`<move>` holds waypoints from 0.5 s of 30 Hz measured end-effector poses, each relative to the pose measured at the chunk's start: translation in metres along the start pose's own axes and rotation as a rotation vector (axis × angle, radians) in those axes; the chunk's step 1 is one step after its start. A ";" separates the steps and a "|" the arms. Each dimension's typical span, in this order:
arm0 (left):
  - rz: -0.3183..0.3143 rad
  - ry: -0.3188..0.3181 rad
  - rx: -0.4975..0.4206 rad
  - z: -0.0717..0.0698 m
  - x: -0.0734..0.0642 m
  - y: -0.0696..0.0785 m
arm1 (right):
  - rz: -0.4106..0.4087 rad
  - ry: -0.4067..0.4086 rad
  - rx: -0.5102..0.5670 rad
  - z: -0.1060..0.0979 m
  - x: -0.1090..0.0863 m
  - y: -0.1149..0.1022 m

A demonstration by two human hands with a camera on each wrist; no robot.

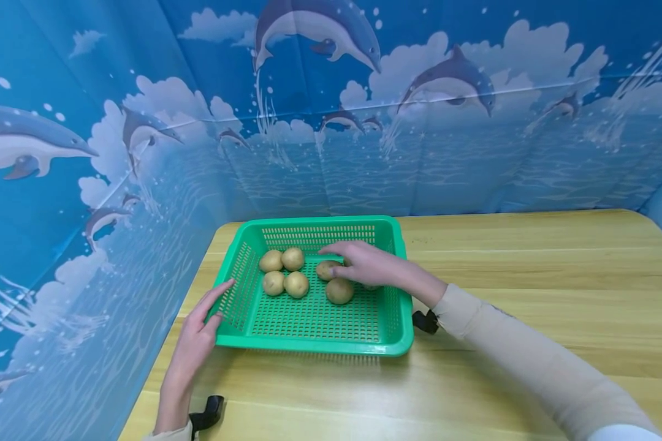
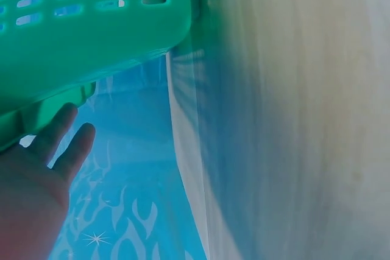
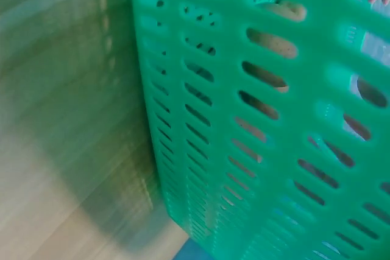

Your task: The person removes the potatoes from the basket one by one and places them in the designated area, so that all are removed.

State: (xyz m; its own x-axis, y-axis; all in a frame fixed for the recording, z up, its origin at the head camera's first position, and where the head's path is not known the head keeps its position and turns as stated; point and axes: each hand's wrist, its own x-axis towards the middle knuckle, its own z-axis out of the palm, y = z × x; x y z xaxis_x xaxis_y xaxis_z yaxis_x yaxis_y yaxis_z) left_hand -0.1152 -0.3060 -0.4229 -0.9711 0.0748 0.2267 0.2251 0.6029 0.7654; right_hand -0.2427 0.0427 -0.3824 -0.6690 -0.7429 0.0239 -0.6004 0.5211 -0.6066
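Note:
A green plastic basket [image 1: 314, 347] with slotted sides stands on the table. My left hand [image 1: 195, 337] rests at its left rim, thumb and a finger reaching over the edge. In the left wrist view, two straight, spread fingers [image 2: 74, 150] show outside the basket, below the rim. Several pale potatoes [image 1: 296, 285] sit grouped in the basket's left half. My right hand [image 1: 372, 264] reaches over the right wall, its thumb touching a browner potato [image 1: 325, 270] and a finger stretched out beyond it. Another brown potato [image 1: 339, 291] lies just nearer; more are partly hidden under the hand.
The wooden table [image 1: 529, 275] extends to the right and in front of the basket. A blue dolphin-print curtain [image 1: 320, 165] hangs along the back and left sides. Black wrist mounts [image 1: 208, 413] stick out beside both wrists.

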 end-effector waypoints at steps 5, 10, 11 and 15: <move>-0.005 0.009 -0.006 -0.001 0.000 0.001 | 0.019 -0.034 -0.011 0.002 0.008 0.003; -0.005 0.013 -0.017 0.000 0.000 0.001 | 0.013 -0.057 0.003 0.005 0.015 0.008; -0.006 0.013 -0.017 0.000 0.000 0.001 | 0.012 -0.063 0.007 0.006 0.017 0.008; -0.006 0.012 -0.016 0.001 -0.001 -0.002 | 0.019 -0.090 0.026 0.008 0.021 0.011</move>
State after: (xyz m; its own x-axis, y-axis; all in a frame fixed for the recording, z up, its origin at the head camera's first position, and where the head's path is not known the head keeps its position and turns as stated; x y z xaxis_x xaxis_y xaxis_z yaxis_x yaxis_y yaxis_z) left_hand -0.1149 -0.3062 -0.4249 -0.9714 0.0618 0.2293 0.2208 0.5905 0.7763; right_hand -0.2604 0.0298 -0.3949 -0.6370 -0.7686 -0.0585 -0.5756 0.5248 -0.6271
